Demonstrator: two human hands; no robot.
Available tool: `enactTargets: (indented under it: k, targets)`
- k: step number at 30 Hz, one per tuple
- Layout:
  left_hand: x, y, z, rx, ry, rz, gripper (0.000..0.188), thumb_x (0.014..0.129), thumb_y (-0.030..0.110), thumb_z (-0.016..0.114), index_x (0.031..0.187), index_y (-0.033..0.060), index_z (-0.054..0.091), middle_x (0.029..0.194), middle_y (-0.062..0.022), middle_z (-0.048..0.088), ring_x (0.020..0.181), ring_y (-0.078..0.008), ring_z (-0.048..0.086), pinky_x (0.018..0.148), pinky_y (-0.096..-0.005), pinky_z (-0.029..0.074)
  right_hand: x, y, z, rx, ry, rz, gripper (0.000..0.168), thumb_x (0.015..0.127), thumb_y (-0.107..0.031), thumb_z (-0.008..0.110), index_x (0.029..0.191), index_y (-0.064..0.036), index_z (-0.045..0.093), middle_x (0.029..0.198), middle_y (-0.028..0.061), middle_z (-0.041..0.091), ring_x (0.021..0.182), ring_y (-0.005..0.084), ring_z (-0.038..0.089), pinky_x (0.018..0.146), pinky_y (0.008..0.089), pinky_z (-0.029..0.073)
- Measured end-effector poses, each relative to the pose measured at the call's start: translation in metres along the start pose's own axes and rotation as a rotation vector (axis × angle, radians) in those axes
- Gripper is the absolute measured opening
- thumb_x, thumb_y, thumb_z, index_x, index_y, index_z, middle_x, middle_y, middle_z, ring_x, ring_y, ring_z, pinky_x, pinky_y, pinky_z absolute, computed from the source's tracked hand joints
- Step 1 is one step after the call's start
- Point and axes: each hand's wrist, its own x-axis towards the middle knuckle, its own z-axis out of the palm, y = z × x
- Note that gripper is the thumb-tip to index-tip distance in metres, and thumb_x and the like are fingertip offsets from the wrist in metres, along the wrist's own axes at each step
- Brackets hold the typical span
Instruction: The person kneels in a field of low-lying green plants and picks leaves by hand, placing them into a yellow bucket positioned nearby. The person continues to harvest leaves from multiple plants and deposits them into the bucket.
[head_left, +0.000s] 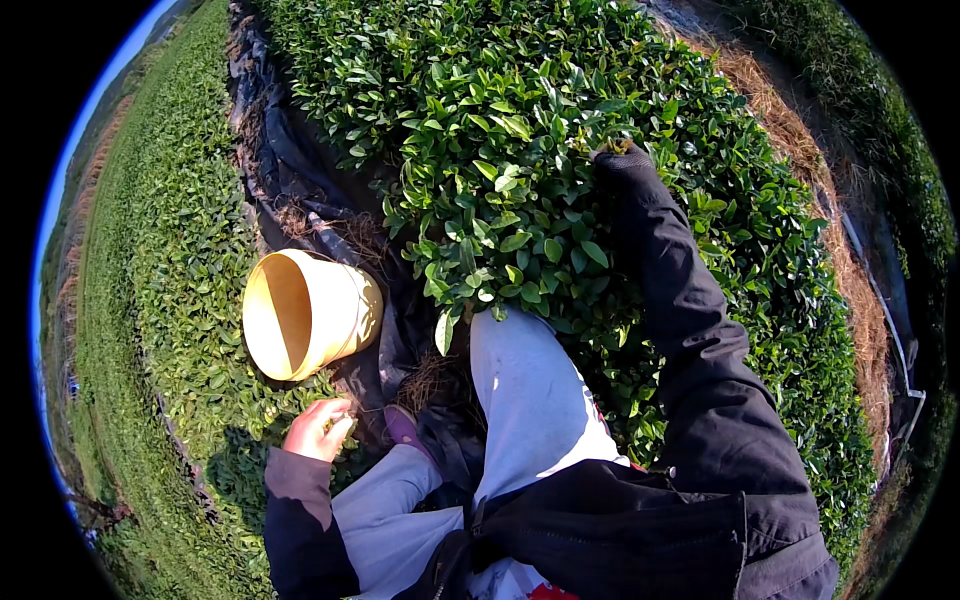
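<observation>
My right hand (622, 156) reaches into the top of a dense bush, which looks like a tea bush (487, 187). Dark cloth covers most of that hand, and its fingertips are among the leaves, so what they grip is hard to make out. My bare left hand (321, 429) is low on the left with its fingers curled, close to the leaves of the neighbouring row. Something small and pale shows between those fingers, too small to name. Just beyond the left hand, a pale yellow plastic bucket (360, 311) leans with its mouth turned to the left.
Black ground sheeting (289, 150) with dry straw (424, 382) runs between the rows. Another row of bushes (180, 262) stretches along the left. My leg (525, 397) presses against the bush. To the right lie a straw strip (847, 255) and a thin pale pipe (889, 315).
</observation>
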Motion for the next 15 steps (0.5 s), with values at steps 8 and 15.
enactTargets:
  k: [8, 15]
  targets:
    - [-0.002, 0.005, -0.001, -0.008, 0.008, 0.000, 0.025, 0.079, 0.006, 0.059, 0.104, -0.0010, 0.056, 0.097, -0.0127, 0.059, 0.087, -0.0207, 0.060, 0.074, -0.0290, 0.048, 0.031, -0.037, 0.042, -0.663, -0.045, 0.046, 0.049, 0.071, -0.044, 0.062, 0.111, -0.017, 0.058, 0.102, 0.0096, 0.063, 0.095, 0.0273, 0.059, 0.083, 0.0361, 0.047]
    - [-0.004, 0.006, -0.002, -0.029, 0.017, -0.007, 0.024, 0.080, 0.005, 0.059, 0.103, -0.0018, 0.056, 0.097, -0.0128, 0.059, 0.087, -0.0202, 0.061, 0.074, -0.0288, 0.047, 0.015, -0.018, 0.032, -0.533, -0.015, 0.030, 0.052, 0.070, -0.048, 0.061, 0.112, -0.020, 0.057, 0.106, 0.0091, 0.061, 0.098, 0.0271, 0.058, 0.084, 0.0359, 0.046]
